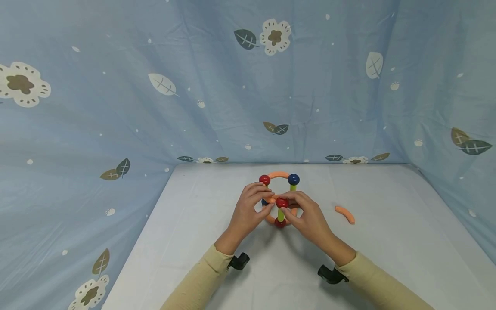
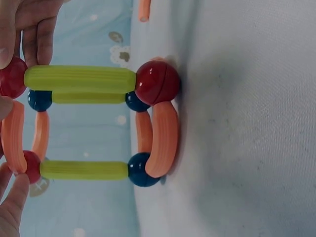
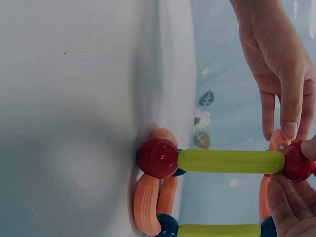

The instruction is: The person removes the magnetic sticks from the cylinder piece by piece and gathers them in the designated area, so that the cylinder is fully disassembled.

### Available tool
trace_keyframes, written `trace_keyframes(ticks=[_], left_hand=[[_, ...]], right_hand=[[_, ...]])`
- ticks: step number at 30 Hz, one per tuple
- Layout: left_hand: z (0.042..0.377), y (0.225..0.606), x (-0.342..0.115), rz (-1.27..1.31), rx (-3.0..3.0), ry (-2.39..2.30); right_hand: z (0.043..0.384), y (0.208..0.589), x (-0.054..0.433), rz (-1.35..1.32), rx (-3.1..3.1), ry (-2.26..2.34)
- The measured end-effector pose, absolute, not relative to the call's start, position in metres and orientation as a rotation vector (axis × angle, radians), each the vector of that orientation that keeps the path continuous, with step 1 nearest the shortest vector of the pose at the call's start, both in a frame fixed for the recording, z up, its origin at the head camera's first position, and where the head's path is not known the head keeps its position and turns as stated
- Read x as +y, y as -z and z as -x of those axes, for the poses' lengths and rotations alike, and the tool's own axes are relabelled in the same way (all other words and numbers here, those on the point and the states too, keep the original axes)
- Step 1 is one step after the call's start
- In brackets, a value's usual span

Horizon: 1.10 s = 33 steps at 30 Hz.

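A ball-and-rod frame stands on the table, with orange curved rods, yellow-green straight rods (image 2: 81, 79), and red and blue balls. My left hand (image 1: 247, 211) pinches an orange curved rod (image 2: 14, 140) at the top of the frame's near left side. One end of that rod lies close beside the near top red ball (image 1: 282, 203). With thumb and fingers my right hand (image 1: 308, 215) grips this ball, which caps a straight upright rod. Below it, a lower red ball (image 3: 158, 158) rests at table level. A far red ball (image 1: 265, 179) and a blue ball (image 1: 293, 179) top other uprights.
A loose orange curved rod (image 1: 345, 215) lies on the white table (image 1: 387, 241), right of the frame. Behind the table hangs a blue curtain (image 1: 217, 86) with leaf and flower prints. Black wrist mounts (image 1: 331, 274) sit at both cuffs.
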<state>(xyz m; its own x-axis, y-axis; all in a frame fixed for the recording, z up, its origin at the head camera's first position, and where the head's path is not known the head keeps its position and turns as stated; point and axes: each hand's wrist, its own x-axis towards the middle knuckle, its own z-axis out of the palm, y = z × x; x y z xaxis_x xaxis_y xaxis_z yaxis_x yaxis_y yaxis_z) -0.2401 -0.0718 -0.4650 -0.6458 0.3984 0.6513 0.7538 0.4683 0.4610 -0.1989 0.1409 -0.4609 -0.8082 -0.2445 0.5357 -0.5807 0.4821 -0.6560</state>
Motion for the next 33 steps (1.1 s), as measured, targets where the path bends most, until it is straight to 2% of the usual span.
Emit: trace_keyframes(ticks=[33], left_hand=[[0.243, 0.4704, -0.0757, 0.885, -2.293, 1.048]], right_hand=[[0.2009, 0.4609, 0.14, -0.679, -2.361, -1.282]])
